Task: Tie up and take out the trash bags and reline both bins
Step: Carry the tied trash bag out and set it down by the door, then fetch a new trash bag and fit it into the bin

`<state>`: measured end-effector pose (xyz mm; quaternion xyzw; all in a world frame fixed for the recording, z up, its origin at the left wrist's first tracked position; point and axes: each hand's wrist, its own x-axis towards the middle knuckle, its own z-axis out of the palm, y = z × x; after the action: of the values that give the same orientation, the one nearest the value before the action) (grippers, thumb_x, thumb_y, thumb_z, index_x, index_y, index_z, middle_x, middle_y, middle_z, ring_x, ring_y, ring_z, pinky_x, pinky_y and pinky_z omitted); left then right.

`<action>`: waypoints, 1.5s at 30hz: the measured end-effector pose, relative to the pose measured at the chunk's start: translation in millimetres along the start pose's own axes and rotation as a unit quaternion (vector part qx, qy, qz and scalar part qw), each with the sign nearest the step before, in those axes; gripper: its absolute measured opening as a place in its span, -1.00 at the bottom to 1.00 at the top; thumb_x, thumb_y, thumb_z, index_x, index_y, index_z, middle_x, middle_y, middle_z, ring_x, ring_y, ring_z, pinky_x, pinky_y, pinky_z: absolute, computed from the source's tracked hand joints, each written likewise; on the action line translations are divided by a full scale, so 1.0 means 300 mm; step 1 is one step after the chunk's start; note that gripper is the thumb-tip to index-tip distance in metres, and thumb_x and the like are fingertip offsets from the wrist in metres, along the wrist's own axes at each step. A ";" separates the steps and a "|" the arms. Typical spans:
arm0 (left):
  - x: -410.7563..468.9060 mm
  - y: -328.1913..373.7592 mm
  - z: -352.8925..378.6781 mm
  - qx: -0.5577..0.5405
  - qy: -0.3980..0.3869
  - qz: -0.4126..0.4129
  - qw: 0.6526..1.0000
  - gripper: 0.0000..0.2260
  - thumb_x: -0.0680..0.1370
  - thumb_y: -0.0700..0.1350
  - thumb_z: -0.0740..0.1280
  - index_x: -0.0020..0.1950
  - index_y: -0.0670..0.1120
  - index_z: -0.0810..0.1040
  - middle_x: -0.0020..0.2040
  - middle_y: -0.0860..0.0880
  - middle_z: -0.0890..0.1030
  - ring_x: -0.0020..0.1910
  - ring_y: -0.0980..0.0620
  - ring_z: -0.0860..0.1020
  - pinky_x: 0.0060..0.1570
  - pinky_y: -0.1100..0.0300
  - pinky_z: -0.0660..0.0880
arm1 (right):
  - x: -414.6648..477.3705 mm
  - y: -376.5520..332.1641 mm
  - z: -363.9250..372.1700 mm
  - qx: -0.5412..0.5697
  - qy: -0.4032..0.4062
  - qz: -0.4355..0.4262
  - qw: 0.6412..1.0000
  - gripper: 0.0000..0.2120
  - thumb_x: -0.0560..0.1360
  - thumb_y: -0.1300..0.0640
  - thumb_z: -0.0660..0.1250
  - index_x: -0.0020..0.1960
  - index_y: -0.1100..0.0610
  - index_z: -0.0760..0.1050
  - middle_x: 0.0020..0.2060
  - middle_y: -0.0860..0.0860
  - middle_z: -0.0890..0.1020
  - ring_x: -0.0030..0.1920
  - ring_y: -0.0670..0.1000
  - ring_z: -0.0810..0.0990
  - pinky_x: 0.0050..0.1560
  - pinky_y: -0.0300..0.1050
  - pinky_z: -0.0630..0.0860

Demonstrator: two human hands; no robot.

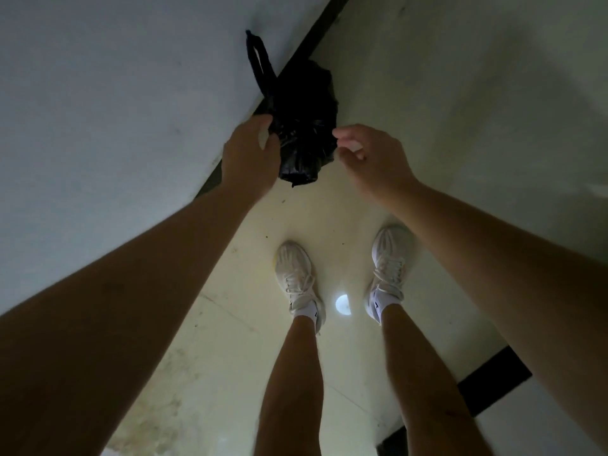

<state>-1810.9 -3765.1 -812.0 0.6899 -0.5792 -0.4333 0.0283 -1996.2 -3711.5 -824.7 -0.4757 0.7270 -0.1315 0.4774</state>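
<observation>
Left hand (250,156) fingers (263,121) are clamping the left side of the black trash bag (302,126), keeping it up over the floor (427,93) beside the wall (98,93). Right hand (371,159) fingers (345,134) are curling at its right edge; grip blurred, cannot tell. Probably gathering the neck for tying.

Black trash bag (302,126), crumpled (one handle loop (258,60) sticking out), beside the dark baseboard (312,37).
</observation>
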 end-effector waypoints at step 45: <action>-3.846 -0.495 -1.060 0.199 0.644 -0.441 0.593 -0.39 0.63 0.27 -0.08 0.61 0.00 -0.01 0.62 -0.12 -0.07 0.59 -0.09 -0.18 0.51 -0.21 -0.13 | -2.836 -1.769 0.584 -0.227 -0.085 -0.839 0.487 -0.32 0.62 -0.22 0.03 0.62 0.04 -0.06 0.61 0.16 -0.12 0.60 0.16 -0.04 0.55 0.22 0.00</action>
<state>-1441.8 -2913.3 -42.3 0.9489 -0.1073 0.2906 0.0612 -1474.2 -3242.2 -87.3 -0.9613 -0.0553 -0.2588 0.0759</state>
